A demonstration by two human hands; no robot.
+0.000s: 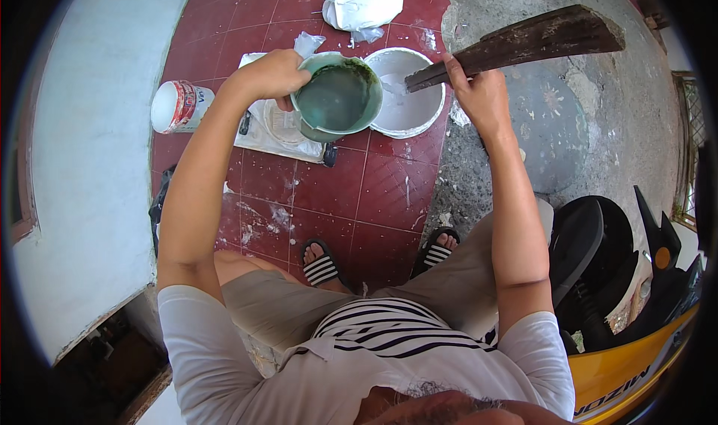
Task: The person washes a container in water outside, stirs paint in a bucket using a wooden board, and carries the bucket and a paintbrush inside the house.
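At the left, by the pale wall [105,118], a white tub [196,109] with red on its label is on the red tile floor [321,189]. Next comes the left hand [273,77], whose grip is clamped on the left rim of the green bucket [336,99]. In this bucket there is a murky grey-green liquid, and dark dirt sticks along the inner wall. Below the hand and partly behind the green bucket, a flat white piece [258,142] lies on the floor, with black parts at its edge. Farther from the person, a white sack [364,4] lies on the tiles. Right of the green bucket, and partly covered by it, is the white bucket [425,111] with pale grey paste inside. The right hand [482,99] has its grip closed around a dark brown plank [535,42]; its narrow end points down into the white bucket, but I cannot tell surely if it touches the paste. The wide end reaches out to the right, above the rough grey ground [550,118].
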